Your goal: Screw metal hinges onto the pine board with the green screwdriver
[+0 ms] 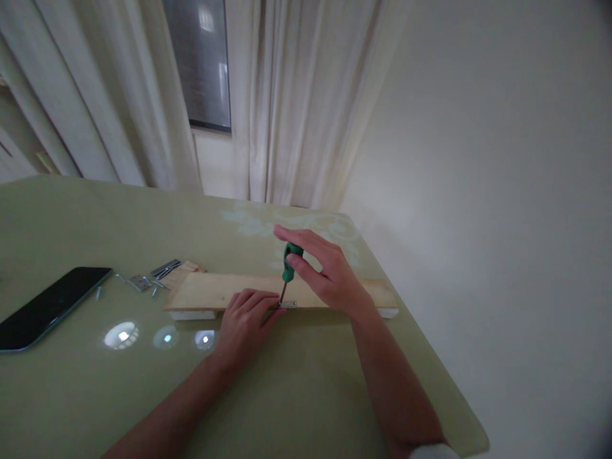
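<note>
A green-handled screwdriver (289,262) stands nearly upright in my right hand (332,271), its handle between the thumb and the fingers. Its tip meets a small metal hinge (289,305) at the near edge of a light wooden board (201,290). My left hand (246,325) rests against that same edge, thumb and forefinger closed on the hinge's left end, beside the screwdriver tip. Those fingertips hide part of the hinge, and any screw under the tip is too small to make out. The board lies raised on white-ended blocks (192,315).
Left of the board lie another metal hinge (139,282), several loose screws (154,292) and small wood pieces (184,273). A black phone (55,306) lies farther left on the green glossy table (119,229). A white wall (502,223) borders the table's right side; curtains (306,102) hang behind.
</note>
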### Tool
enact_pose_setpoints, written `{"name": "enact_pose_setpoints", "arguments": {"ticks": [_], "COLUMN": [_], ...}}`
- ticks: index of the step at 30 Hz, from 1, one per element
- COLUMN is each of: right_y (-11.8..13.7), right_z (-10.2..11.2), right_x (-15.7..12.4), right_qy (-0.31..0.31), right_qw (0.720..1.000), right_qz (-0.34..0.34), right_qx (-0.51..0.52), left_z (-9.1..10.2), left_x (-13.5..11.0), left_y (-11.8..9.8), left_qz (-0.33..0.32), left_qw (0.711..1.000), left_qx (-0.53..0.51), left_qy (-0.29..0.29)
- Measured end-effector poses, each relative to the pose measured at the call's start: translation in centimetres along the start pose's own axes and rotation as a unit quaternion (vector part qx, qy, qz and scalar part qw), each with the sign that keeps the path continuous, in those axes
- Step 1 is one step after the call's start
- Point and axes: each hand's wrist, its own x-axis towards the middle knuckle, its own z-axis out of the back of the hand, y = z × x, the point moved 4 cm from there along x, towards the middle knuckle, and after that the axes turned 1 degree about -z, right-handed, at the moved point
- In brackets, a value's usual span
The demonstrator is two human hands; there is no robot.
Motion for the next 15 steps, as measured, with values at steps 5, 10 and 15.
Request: {"name": "enact_pose_setpoints", "arguments": {"ticks": [5, 10, 15], "right_y": [-0.1, 1.2, 0.3], "right_z": [-0.7, -1.1, -0.3], "right_x": [-0.1, 0.2, 0.0], "right_qy": [-0.071, 0.032, 0.046], "right_qw": [0.982, 0.999, 0.994], "right_qz": [0.011, 0.004, -0.049], "right_qx": [-0.176, -0.015, 0.082], "left_z": [0.1, 0.1, 0.0], "left_x": [0.1, 0.0, 0.0], "left_y": [-0.1, 0.0, 0.0], "left_qz": [-0.001, 0.002, -0.001], "left_qw": [1.000, 1.000, 1.000], "left_qx": [0.003, 0.001, -0.002], "left_qy": [0.001, 0.007, 0.002]}}
